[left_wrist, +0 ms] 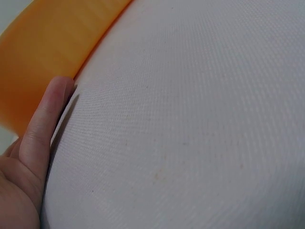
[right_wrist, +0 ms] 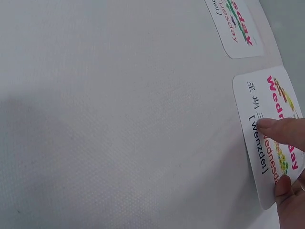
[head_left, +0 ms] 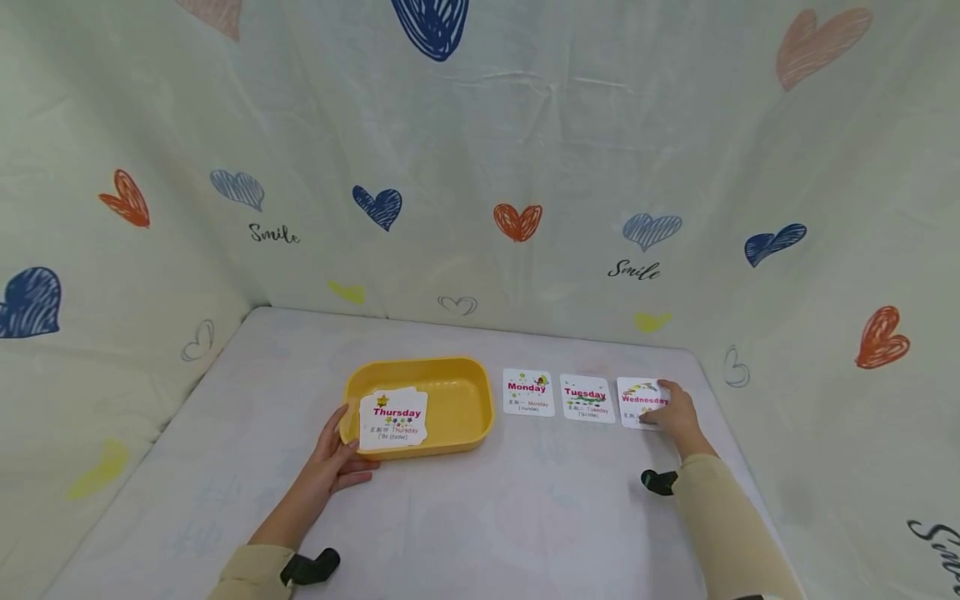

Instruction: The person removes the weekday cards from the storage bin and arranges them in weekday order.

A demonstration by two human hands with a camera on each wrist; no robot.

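Observation:
My right hand (head_left: 677, 417) holds the white Wednesday card (head_left: 633, 392) at its right side, at the end of a row. In the right wrist view one digit (right_wrist: 281, 131) lies across the card's print and another is at its edge, close over the table. Left of it lie the Tuesday card (head_left: 587, 390) and the Monday card (head_left: 528, 387). My left hand (head_left: 333, 458) grips the near left corner of a yellow tray (head_left: 457, 408), digits along its outer wall. Inside the tray, a Thursday card (head_left: 393, 414) tops a slightly uneven stack, hiding those below.
A white cloth covers the table (head_left: 480, 525). Behind it and at both sides hangs a pale curtain (head_left: 450, 125) with hearts and the word Smile. Dark wrist straps (head_left: 311, 567) show at both sleeves. The tray stands left of the card row.

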